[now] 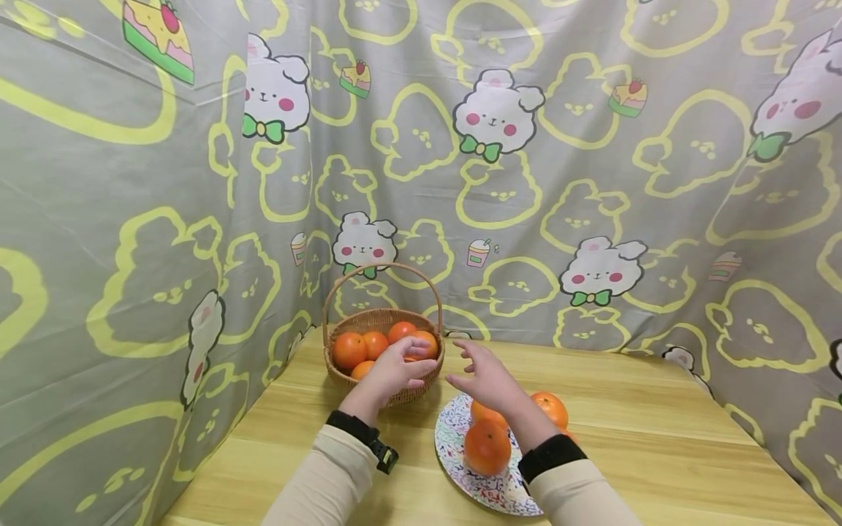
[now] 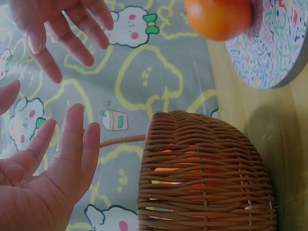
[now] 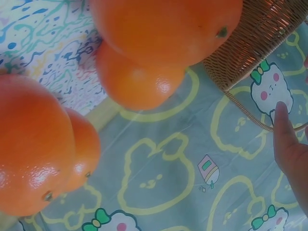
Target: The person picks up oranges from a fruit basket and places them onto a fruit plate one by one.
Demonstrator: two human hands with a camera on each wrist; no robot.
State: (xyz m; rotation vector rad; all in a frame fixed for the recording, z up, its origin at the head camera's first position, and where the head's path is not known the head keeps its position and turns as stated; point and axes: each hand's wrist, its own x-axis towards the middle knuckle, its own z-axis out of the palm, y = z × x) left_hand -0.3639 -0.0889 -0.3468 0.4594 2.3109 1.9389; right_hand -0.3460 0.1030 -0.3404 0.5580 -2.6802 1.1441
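My left hand (image 1: 396,369) hovers in front of the right side of a wicker basket (image 1: 333,369), its fingers loosely spread and holding nothing. Several oranges (image 1: 350,351) lie inside the basket, under its tall arched handle. To the right, my right hand (image 1: 490,375) is raised above the far edge of a round patterned plate (image 1: 454,446), also with nothing in its fingers. Several oranges (image 3: 163,29) are on that plate; my right forearm hides part of them in the head view. In the left wrist view the two hands face each other with a gap between them.
A wooden table (image 1: 658,424) carries the basket at the back left and the plate at the front middle. Grey curtains (image 1: 421,197) with cartoon rabbits and yellow outlines hang behind the table and along both sides.
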